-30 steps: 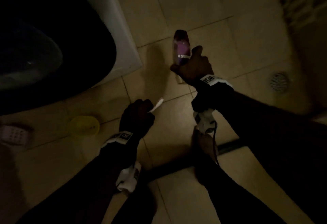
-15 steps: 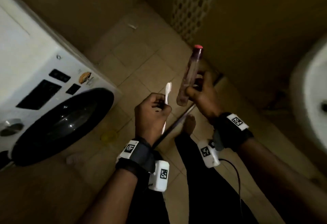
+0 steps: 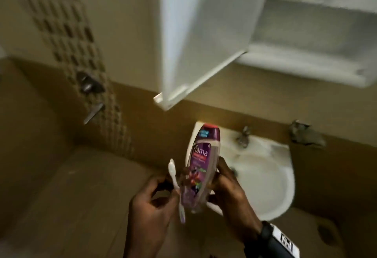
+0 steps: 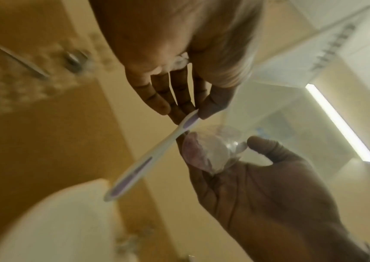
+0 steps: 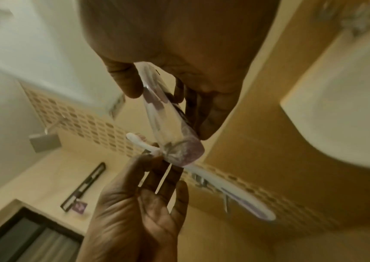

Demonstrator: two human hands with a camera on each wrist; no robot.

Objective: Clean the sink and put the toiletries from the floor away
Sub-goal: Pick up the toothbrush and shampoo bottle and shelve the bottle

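Observation:
My right hand (image 3: 221,178) grips a clear purple-labelled body wash bottle (image 3: 201,161) with a red cap, upright, in front of the white sink (image 3: 271,194). Close beside it on the left, my left hand (image 3: 167,194) pinches a white and purple toothbrush (image 3: 174,178), head up. In the left wrist view the left fingertips (image 4: 210,108) hold the toothbrush (image 4: 143,163) near its neck, next to the bottle's base (image 4: 204,154). In the right wrist view the bottle (image 5: 166,113) sits between thumb and fingers, and the toothbrush (image 5: 228,189) crosses behind its base.
A white wall cabinet hangs above the sink, its door (image 3: 204,33) swung open toward me and its shelf (image 3: 310,41) showing. A tap (image 3: 242,137) stands on the sink's rear rim. A metal wall fitting (image 3: 89,86) sticks out at the left.
The view has swung up from the floor and washing machine to the sink and open cabinet. Both hands have risen with the bottle and the toothbrush and come closer together.

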